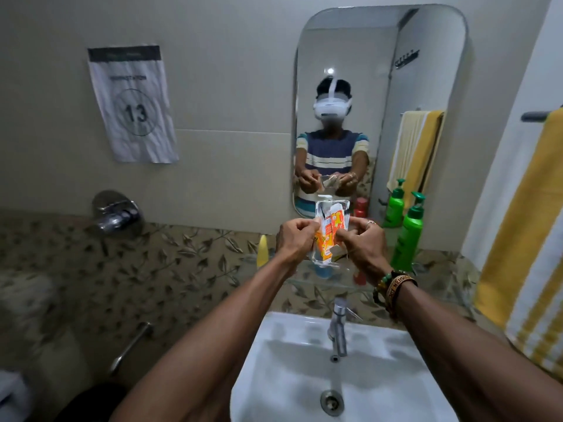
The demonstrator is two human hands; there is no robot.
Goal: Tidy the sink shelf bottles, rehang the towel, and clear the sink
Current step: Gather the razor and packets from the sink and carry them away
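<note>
Both my hands hold a clear plastic packet (330,229) with an orange and white card inside, raised above the glass sink shelf (307,280). My left hand (294,242) pinches its left edge and my right hand (364,243) pinches its right edge. On the shelf stand a green pump bottle (408,236) at the right, a yellow bottle (262,249) at the left, and a small red item (360,278) partly hidden behind my right wrist. A yellow and white striped towel (524,254) hangs on a bar (534,116) at the far right. The white sink (344,376) lies below.
A chrome tap (338,327) rises at the sink's back edge. The mirror (377,111) hangs above the shelf. A wall valve (114,214) and a paper sign marked 13 (132,105) are on the left wall. A grab bar (131,345) sits lower left.
</note>
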